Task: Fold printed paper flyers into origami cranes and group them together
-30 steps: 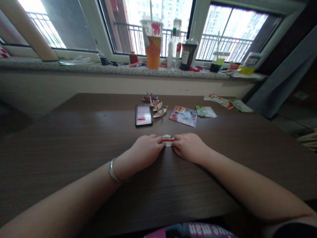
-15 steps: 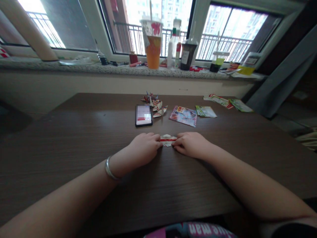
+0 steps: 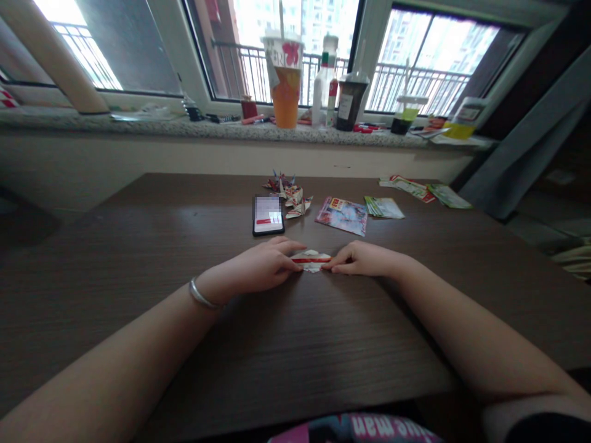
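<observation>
Smoothing folds, apparently, we touch red-striped cream paper nearer us than the black-edged rectangular phone: left hand loosely parted, right hand pinching one end; even pressing seems needed next.

The brown, wood-grained table carries a red-striped folded paper between the left fingers and right fingers. Beyond the left fingers lie a phone and folded paper pieces; beyond the right fingers, a colourful flat packet, a green-and-white stack and, farther off, printed strips.
</observation>
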Demonstrator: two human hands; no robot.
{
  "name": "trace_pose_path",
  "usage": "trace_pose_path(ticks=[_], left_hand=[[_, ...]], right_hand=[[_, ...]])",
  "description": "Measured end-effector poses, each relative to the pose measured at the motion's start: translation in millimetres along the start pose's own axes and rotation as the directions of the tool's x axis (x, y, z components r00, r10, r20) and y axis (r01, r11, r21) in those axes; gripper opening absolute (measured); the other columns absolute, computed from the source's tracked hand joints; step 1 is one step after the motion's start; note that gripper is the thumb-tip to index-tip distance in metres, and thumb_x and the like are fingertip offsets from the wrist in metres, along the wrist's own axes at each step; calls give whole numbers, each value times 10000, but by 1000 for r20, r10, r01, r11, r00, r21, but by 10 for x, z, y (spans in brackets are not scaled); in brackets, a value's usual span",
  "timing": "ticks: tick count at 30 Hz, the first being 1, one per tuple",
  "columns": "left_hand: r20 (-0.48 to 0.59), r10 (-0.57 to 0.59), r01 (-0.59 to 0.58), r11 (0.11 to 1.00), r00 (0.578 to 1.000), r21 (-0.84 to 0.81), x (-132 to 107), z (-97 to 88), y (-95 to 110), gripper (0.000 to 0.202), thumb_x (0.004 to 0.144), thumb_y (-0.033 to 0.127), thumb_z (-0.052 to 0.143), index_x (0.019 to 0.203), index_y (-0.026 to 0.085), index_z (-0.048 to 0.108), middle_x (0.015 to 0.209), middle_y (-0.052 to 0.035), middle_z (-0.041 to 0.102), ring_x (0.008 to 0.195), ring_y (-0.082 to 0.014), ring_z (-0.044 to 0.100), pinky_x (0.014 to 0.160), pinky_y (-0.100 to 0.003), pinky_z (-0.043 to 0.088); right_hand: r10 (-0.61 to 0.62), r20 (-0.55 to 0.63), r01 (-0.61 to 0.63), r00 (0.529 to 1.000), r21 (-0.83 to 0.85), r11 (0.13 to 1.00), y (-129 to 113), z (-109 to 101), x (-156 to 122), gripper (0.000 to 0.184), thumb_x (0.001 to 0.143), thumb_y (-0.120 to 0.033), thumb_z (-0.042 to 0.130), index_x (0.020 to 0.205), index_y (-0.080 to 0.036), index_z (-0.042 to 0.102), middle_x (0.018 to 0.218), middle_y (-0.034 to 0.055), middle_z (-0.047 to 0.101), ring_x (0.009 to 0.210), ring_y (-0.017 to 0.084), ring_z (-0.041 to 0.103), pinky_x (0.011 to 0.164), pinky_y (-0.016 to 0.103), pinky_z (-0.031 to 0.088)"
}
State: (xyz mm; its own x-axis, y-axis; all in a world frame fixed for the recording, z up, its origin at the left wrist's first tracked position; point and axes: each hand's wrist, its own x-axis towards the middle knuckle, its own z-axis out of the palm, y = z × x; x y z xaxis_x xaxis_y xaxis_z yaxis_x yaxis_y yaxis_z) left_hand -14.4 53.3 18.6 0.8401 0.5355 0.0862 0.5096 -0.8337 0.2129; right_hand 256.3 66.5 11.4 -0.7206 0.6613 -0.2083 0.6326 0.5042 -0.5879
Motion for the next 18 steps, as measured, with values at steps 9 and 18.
trace_pose_path(ticks=[9, 18], left_hand=[[-105, -11, 8, 999, 994, -33, 51, 135, -35, 306, 797, 85, 543, 1001, 217, 730, 1204, -65, 659, 1095, -203, 598, 990, -365, 459], [-165, -52, 41, 997, 985, -68, 69, 203, -18, 265, 789, 98, 544, 946, 206, 728, 1175, -58, 669, 1050, -206, 602, 949, -367, 466]], right_hand=[[29, -169, -19, 985, 58, 998, 51, 107, 78, 310, 867, -342, 539, 1049, -185, 736, 887, 24, 740, 700, 127, 588, 650, 228, 413], [84, -468, -30, 880, 121, 992, 105, 261, 225, 227, 877, -260, 506, 921, -146, 697, 799, 28, 666, 661, 113, 531, 619, 228, 397]])
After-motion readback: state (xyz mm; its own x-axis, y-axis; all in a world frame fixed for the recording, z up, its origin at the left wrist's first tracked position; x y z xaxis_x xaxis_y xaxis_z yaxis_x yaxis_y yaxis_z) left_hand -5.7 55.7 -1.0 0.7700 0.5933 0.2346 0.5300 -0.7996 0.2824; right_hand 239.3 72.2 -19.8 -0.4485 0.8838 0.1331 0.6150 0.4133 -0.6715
